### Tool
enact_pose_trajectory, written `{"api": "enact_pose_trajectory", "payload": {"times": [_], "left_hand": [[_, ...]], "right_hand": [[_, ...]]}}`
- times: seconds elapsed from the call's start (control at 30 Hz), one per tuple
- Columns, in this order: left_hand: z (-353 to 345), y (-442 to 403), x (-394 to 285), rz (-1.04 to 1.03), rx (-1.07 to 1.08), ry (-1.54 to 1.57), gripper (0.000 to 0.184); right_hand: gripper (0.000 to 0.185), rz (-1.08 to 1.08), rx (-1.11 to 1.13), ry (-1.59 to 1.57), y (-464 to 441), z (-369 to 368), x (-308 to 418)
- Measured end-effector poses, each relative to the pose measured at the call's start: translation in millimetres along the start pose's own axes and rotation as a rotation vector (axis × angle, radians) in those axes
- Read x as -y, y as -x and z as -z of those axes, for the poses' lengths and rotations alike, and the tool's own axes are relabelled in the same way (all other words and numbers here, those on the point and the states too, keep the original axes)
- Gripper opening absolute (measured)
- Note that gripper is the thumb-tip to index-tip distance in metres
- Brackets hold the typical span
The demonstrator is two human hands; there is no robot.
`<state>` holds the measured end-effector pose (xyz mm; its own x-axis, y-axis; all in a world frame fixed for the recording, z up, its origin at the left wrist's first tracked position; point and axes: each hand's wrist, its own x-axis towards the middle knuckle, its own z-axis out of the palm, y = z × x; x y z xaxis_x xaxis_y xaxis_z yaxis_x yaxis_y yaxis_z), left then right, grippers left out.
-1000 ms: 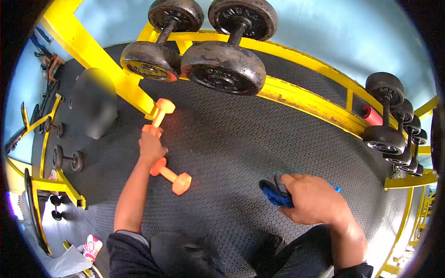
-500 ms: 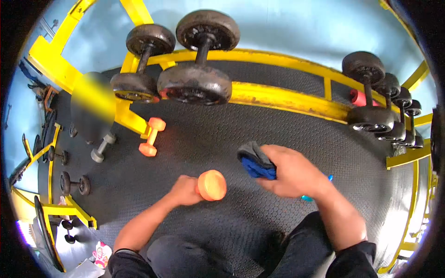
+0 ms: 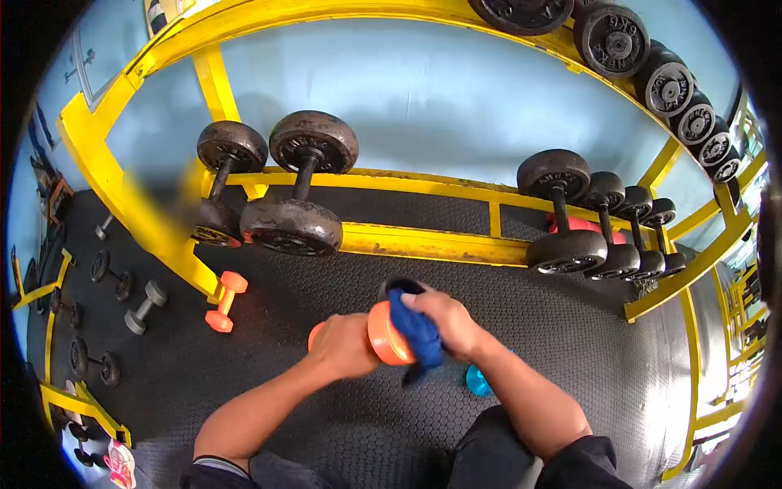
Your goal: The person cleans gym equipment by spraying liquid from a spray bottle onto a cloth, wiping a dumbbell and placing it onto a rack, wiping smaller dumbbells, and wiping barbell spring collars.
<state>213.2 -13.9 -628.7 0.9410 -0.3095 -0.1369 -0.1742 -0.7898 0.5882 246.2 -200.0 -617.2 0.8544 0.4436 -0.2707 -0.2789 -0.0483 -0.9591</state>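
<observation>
My left hand (image 3: 344, 345) is wrapped round the handle of an orange dumbbell (image 3: 389, 332), whose two ends stick out on either side. A blue and dark grey cloth (image 3: 417, 328) lies against the dumbbell's right end, gripped by my right hand (image 3: 448, 324). Another orange dumbbell (image 3: 226, 301) rests on the black floor to the left, beside the foot of the yellow rack. Below my right forearm, a blue object (image 3: 479, 380) is partly hidden.
A yellow rack (image 3: 432, 244) crosses in front, bearing black dumbbells (image 3: 292, 226) at left and several more (image 3: 566, 251) at right. Its upper rail holds black weights (image 3: 612, 41). A grey dumbbell (image 3: 147, 307) and several black ones lie on the left floor.
My left hand has lifted one orange dumbbell off the floor and brought it to the middle. My right hand has moved left, and the cloth now touches the dumbbell's end. The view has tilted up.
</observation>
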Motion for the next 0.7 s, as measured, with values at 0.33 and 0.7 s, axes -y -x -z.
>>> {"api": "enact_pose_trajectory", "payload": {"times": [0.33, 0.7], "left_hand": [[-10, 1, 23, -0.123, -0.025, 0.133, 0.038], [-16, 9, -4, -0.096, -0.083, -0.022, 0.029]], "right_hand": [[0.050, 0.892, 0.175, 1.345, 39, -46, 31], [0.057, -0.149, 0.221, -0.308, -14, 22, -26]]}}
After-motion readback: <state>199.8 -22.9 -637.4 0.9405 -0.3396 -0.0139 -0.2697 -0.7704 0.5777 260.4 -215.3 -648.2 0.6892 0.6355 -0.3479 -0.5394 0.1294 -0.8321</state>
